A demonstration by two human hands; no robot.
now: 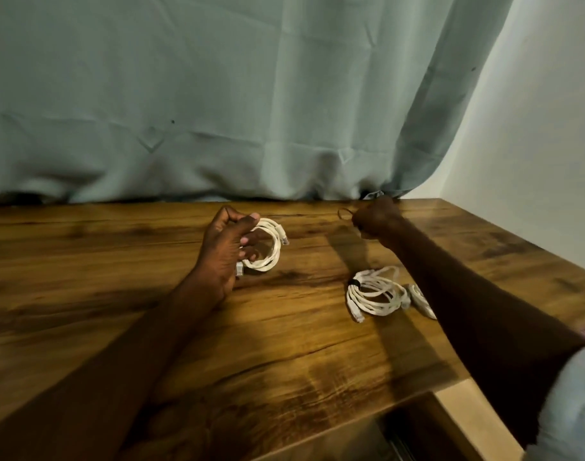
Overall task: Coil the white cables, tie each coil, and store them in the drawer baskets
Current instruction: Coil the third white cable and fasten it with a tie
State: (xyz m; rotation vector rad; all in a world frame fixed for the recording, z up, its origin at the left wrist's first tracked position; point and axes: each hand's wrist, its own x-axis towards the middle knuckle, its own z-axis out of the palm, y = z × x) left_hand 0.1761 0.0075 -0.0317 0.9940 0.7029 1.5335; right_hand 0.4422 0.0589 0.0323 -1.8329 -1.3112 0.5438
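Your left hand (pixel 229 247) is curled round a white coil (pixel 267 247), holding it just above the table (pixel 118 261), loops standing open toward your right. Your right hand (pixel 377 221), fisted, pinches a thin band (pixel 344 212) farther back and to the right. The band must travel left to the coil.

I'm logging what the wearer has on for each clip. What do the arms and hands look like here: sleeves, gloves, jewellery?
Both hands are bare: no gloves on the left hand or the right hand, and no rings or watch show. Both forearms are uncovered. A pale light-blue sleeve shows only at the right upper arm, at the frame's lower right edge.
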